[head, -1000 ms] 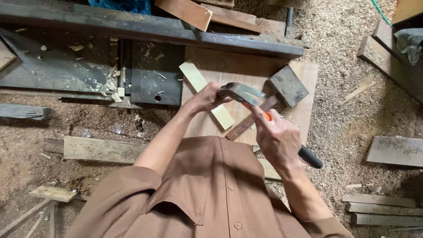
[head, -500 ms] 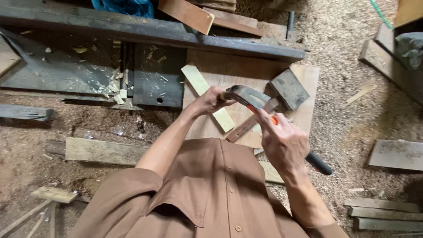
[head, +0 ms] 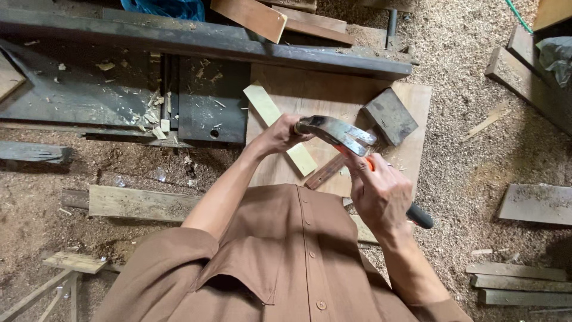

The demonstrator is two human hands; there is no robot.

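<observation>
Right hand [head: 381, 194] grips the hammer [head: 339, 134] handle, raised; left hand [head: 280, 136] apparently pinches its head.

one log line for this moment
left hand on hammer head | right hand grips hammer handle | plywood board below | sawdust floor

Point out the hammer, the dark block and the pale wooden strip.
hammer [head: 336, 132], head view, on its metal head.
dark block [head: 390, 116], head view, on its top face.
pale wooden strip [head: 265, 107], head view, on its upper part.
</observation>
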